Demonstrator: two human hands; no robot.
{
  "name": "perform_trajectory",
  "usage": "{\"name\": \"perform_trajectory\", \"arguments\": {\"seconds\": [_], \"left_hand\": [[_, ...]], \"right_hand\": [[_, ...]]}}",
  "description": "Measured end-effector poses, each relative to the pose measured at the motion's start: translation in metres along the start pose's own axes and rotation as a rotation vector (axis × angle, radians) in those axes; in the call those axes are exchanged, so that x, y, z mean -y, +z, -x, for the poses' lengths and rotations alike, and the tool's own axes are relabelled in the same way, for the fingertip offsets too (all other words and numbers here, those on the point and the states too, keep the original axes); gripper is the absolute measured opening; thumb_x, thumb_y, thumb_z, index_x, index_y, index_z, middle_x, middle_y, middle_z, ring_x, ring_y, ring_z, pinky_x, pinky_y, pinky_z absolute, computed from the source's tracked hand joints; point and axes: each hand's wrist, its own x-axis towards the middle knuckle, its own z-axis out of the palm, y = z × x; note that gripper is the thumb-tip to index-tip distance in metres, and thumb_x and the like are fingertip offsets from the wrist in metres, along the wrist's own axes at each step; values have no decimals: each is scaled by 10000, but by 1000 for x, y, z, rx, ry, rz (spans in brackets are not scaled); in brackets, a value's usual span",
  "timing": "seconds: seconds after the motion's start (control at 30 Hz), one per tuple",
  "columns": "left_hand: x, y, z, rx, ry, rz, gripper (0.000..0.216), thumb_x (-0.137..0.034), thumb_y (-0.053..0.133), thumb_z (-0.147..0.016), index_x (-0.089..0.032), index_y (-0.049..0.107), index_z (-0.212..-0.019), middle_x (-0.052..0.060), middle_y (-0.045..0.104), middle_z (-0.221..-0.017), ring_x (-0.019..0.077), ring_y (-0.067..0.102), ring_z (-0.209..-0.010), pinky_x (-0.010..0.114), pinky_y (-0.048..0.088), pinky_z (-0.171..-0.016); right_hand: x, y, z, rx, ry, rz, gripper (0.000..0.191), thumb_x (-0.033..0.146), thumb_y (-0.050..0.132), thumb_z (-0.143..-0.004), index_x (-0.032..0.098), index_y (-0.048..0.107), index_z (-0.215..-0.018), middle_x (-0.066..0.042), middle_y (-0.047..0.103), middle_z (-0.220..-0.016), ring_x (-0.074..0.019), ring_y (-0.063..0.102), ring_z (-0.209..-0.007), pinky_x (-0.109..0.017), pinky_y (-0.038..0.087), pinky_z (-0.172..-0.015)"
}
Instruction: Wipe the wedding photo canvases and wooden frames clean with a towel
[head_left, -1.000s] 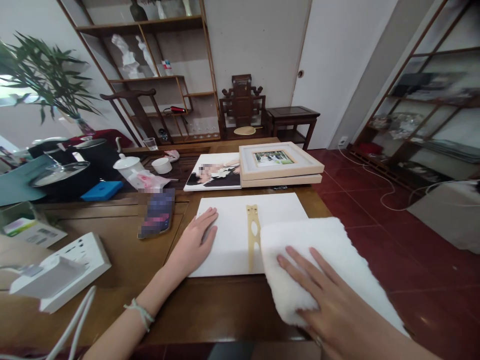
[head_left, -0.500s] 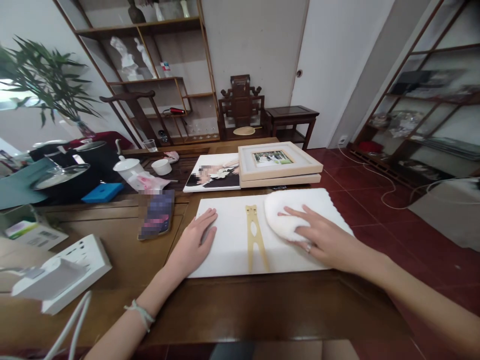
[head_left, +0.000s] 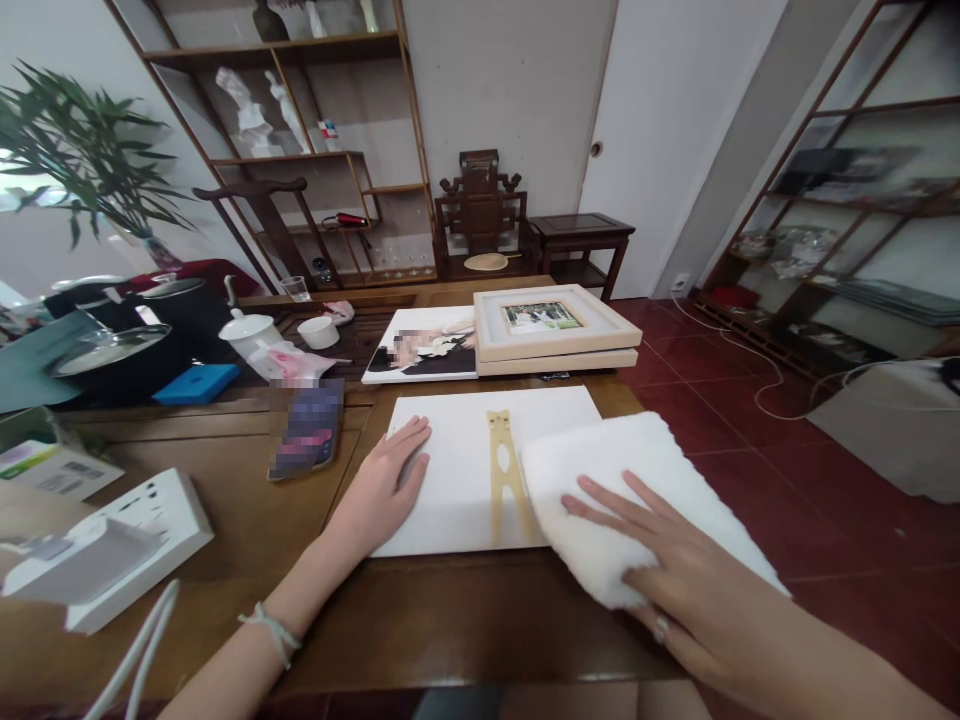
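— Both hands flat: left hand spread on the white board, pinning it against sliding; right hand spread, pressing the fluffy white cloth onto the board's right end.

— Wooden stand piece?

— Lying between the hands, uncovered. Beyond the fingertips, stacked picture frames and an unframed print, kept off the wiping area. Left of the left hand, a power strip on the bench.
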Motion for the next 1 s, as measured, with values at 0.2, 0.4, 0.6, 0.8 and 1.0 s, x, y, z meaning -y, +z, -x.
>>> {"name": "perform_trajectory", "arguments": {"seconds": [0.2,0.4,0.6,0.8,1.0], "left_hand": [[0,0,0,0,-1,-1,433,-335,398,-906,-107,575,-1228,135,524,-1361,254,423,-1310,456,302,-1107],[-1,-1,0,-3,-1,-1,424,-328,402,-906,-117,575,-1230,128,521,-1365,253,430,-1306,463,313,-1100],[0,0,0,1,-10,11,423,-327,403,-906,-124,572,-1236,120,521,-1367,245,422,-1312,460,306,-1104],[0,-1,0,5,-16,11,433,-332,403,-906,-108,573,-1235,132,522,-1364,250,418,-1315,454,301,-1108],[0,0,0,12,-12,3,448,-327,396,-907,-84,567,-1242,143,516,-1367,248,416,-1316,448,297,-1110]], "right_hand": [[-18,-5,-8,-16,17,-19,180,61,488,-725,189,610,-692,-82,412,-1439,-267,256,-1372,-536,193,-1126],[-66,-5,-51,-100,75,86,132,140,482,-792,178,602,-751,-158,440,-1407,-283,333,-1336,-536,231,-1109],[-93,-5,-80,-127,122,154,225,145,472,-795,186,625,-955,-107,499,-1366,-319,460,-1230,-546,339,-1036],[-83,-3,-76,-116,115,135,167,128,459,-787,165,611,-844,-178,473,-1372,-298,371,-1311,-542,273,-1081],[-43,-4,-42,-43,71,26,156,88,456,-721,180,575,-681,-162,433,-1410,-288,280,-1361,-548,193,-1123]]}}
